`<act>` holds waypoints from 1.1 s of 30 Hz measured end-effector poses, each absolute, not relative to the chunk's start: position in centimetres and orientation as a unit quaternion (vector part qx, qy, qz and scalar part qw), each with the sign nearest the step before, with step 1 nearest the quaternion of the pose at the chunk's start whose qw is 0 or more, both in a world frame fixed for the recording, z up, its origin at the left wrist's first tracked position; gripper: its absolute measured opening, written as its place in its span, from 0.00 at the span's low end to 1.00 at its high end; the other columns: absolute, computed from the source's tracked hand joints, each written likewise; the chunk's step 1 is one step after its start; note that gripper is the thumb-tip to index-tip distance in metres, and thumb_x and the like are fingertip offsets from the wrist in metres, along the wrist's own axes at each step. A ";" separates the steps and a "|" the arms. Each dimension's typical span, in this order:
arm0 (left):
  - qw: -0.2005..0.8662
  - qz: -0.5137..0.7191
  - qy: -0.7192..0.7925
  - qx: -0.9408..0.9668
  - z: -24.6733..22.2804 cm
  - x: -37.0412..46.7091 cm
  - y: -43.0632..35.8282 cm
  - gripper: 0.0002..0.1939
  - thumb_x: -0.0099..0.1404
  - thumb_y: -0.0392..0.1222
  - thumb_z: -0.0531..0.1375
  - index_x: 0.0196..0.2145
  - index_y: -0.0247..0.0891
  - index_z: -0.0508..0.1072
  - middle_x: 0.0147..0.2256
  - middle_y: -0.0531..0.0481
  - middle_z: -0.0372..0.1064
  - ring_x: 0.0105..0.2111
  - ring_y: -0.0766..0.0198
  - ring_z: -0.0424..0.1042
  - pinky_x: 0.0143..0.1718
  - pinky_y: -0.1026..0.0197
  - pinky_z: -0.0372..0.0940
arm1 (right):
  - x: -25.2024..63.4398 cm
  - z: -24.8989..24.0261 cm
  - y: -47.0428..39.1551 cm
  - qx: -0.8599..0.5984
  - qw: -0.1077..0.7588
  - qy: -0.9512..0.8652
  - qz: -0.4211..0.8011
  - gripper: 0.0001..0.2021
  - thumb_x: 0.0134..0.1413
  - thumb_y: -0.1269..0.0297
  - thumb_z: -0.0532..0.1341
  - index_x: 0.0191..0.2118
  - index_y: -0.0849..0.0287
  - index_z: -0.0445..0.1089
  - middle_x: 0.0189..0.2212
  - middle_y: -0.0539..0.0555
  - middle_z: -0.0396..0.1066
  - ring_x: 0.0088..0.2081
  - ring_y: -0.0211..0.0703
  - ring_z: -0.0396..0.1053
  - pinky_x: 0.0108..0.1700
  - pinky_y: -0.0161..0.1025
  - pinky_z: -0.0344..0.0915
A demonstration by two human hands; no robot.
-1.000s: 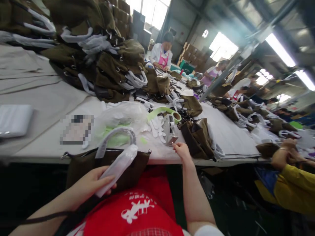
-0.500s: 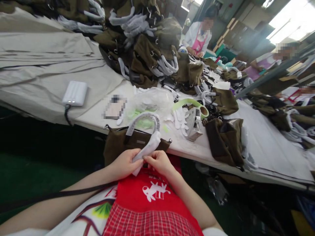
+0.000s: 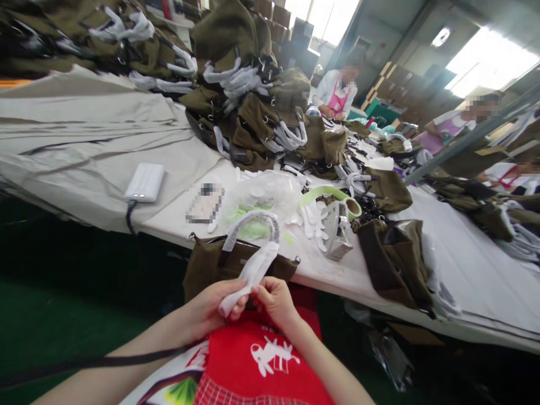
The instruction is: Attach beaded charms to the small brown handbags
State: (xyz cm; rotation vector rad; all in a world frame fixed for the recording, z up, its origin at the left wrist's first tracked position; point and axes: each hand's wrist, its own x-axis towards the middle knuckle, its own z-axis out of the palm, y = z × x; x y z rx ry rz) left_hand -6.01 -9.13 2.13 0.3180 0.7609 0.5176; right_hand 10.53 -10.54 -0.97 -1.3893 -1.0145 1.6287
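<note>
An olive-brown bag [image 3: 202,267] leans at the table's front edge, in front of my body. One of its handles, wrapped in white film [image 3: 257,264], curves down toward me. My left hand [image 3: 219,304] is closed around the lower end of this wrapped handle. Pinched at the handle's right side are the fingers of my right hand [image 3: 272,298], on the edge of the white wrapping. The bag's other handle [image 3: 248,216], also wrapped, arches up behind.
On the table [image 3: 287,256] lie a phone [image 3: 206,203], a white power bank [image 3: 145,182], a clear plastic bag, a green tape roll [image 3: 353,207] and a metal dispenser [image 3: 336,233]. Bags [image 3: 394,264] pile behind and right. Two people [image 3: 337,93] work farther back.
The view has shifted, so the table sits lower. My left hand has turned with the handle end, and the white wrapping now lies flatter between my hands.
</note>
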 end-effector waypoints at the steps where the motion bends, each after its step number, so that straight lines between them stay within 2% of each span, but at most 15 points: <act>1: 0.903 0.239 0.332 0.128 2.0 -6.0 -9.2 0.16 0.60 0.49 0.64 0.29 0.32 0.69 0.19 0.55 0.60 0.15 0.75 0.54 0.17 0.70 0.50 | 10.4 -1.2 -10.5 -0.546 0.389 -0.399 0.626 0.27 0.39 0.37 0.66 0.18 0.58 0.62 0.14 0.48 0.64 0.15 0.32 0.55 0.17 0.31 0.51; 4: 0.927 0.219 0.278 0.123 1.8 -6.1 -9.4 0.16 0.64 0.50 0.58 0.31 0.32 0.70 0.17 0.57 0.57 0.12 0.75 0.50 0.15 0.69 0.47 | 11.0 -1.3 -10.3 -0.536 0.388 -0.462 0.590 0.26 0.40 0.41 0.68 0.17 0.59 0.61 0.14 0.48 0.63 0.18 0.33 0.56 0.20 0.32 0.52; 7: 0.894 0.173 0.322 0.259 1.8 -7.1 -8.9 0.20 0.63 0.57 0.57 0.36 0.33 0.71 0.18 0.52 0.65 0.14 0.68 0.59 0.16 0.67 0.51 | 13.1 -0.3 -9.9 -0.508 0.329 -0.576 0.550 0.19 0.39 0.50 0.71 0.20 0.60 0.68 0.19 0.49 0.67 0.21 0.35 0.58 0.24 0.33 0.54; 10: 0.784 0.129 0.402 0.455 1.9 -8.4 -7.6 0.21 0.55 0.56 0.65 0.36 0.34 0.72 0.28 0.47 0.74 0.26 0.60 0.71 0.23 0.65 0.59 | 15.6 0.9 -9.3 -0.550 0.323 -0.615 0.464 0.16 0.49 0.52 0.67 0.22 0.59 0.70 0.19 0.50 0.67 0.22 0.36 0.59 0.25 0.34 0.55; 13: 0.695 0.110 0.427 0.568 2.0 -9.5 -6.3 0.20 0.55 0.54 0.64 0.35 0.34 0.73 0.33 0.47 0.75 0.33 0.56 0.73 0.29 0.64 0.61 | 17.6 1.3 -8.7 -0.597 0.356 -0.583 0.420 0.18 0.56 0.51 0.61 0.24 0.59 0.69 0.20 0.51 0.68 0.22 0.38 0.61 0.26 0.36 0.58; 15: 0.643 0.084 0.430 0.628 2.1 -10.0 -5.7 0.18 0.58 0.54 0.62 0.35 0.35 0.74 0.33 0.48 0.76 0.33 0.56 0.73 0.28 0.64 0.60 | 18.3 1.2 -8.4 -0.623 0.365 -0.563 0.401 0.19 0.56 0.49 0.60 0.24 0.59 0.69 0.20 0.51 0.68 0.23 0.39 0.63 0.27 0.36 0.60; 17: 0.570 0.047 0.437 0.694 2.1 -10.4 -5.5 0.15 0.57 0.52 0.62 0.30 0.37 0.76 0.30 0.48 0.75 0.29 0.57 0.73 0.26 0.64 0.59 | 18.8 1.0 -8.4 -0.648 0.367 -0.554 0.373 0.18 0.56 0.49 0.60 0.26 0.59 0.70 0.21 0.51 0.69 0.24 0.41 0.64 0.28 0.37 0.61; 20: 0.493 0.019 0.428 0.757 2.4 -10.8 -5.2 0.13 0.57 0.51 0.62 0.27 0.39 0.77 0.27 0.48 0.75 0.26 0.58 0.72 0.25 0.63 0.58 | 19.3 0.8 -8.4 -0.675 0.352 -0.557 0.332 0.15 0.56 0.51 0.60 0.29 0.58 0.72 0.24 0.52 0.72 0.26 0.43 0.67 0.31 0.39 0.63; 23: 0.435 0.113 0.462 0.765 3.3 -11.3 -4.6 0.13 0.59 0.51 0.61 0.34 0.39 0.78 0.32 0.47 0.76 0.30 0.58 0.74 0.30 0.63 0.64 | 20.0 0.8 -8.6 -0.711 0.334 -0.562 0.259 0.12 0.53 0.54 0.62 0.33 0.58 0.74 0.29 0.55 0.75 0.30 0.46 0.70 0.36 0.42 0.65; 25: 0.339 0.215 0.541 0.739 4.1 -11.9 -3.8 0.16 0.61 0.50 0.59 0.41 0.37 0.75 0.37 0.46 0.76 0.33 0.57 0.74 0.36 0.61 0.67 | 20.5 0.7 -8.9 -0.736 0.327 -0.549 0.225 0.13 0.51 0.53 0.64 0.35 0.59 0.74 0.32 0.57 0.75 0.31 0.48 0.71 0.38 0.44 0.66; 27: 0.209 0.296 0.627 0.690 4.6 -12.7 -2.9 0.19 0.62 0.49 0.57 0.46 0.34 0.71 0.41 0.44 0.74 0.35 0.57 0.74 0.42 0.57 0.68 | 20.9 0.3 -9.3 -0.751 0.311 -0.530 0.243 0.15 0.51 0.52 0.64 0.36 0.59 0.74 0.32 0.57 0.76 0.32 0.49 0.73 0.39 0.44 0.68; 29: 0.125 0.344 0.678 0.638 4.4 -13.6 -2.2 0.22 0.62 0.50 0.58 0.49 0.33 0.68 0.44 0.43 0.72 0.37 0.57 0.74 0.45 0.56 0.68 | 21.0 -0.4 -9.8 -0.745 0.291 -0.513 0.313 0.16 0.51 0.50 0.63 0.36 0.60 0.73 0.30 0.57 0.77 0.31 0.50 0.74 0.38 0.45 0.69; 31: 0.128 0.365 0.700 0.600 3.5 -14.7 -1.9 0.27 0.60 0.52 0.60 0.51 0.31 0.66 0.46 0.41 0.71 0.40 0.56 0.74 0.47 0.56 0.69 | 20.8 -1.3 -10.1 -0.717 0.293 -0.493 0.396 0.17 0.50 0.51 0.64 0.37 0.61 0.73 0.30 0.57 0.77 0.33 0.51 0.76 0.38 0.45 0.70; 33: 0.176 0.341 0.720 0.578 2.2 -15.6 -2.1 0.32 0.57 0.54 0.62 0.53 0.29 0.65 0.48 0.38 0.70 0.45 0.54 0.74 0.49 0.55 0.68 | 20.2 -2.4 -10.2 -0.688 0.325 -0.464 0.454 0.18 0.48 0.53 0.67 0.39 0.61 0.72 0.35 0.58 0.78 0.38 0.53 0.76 0.41 0.46 0.71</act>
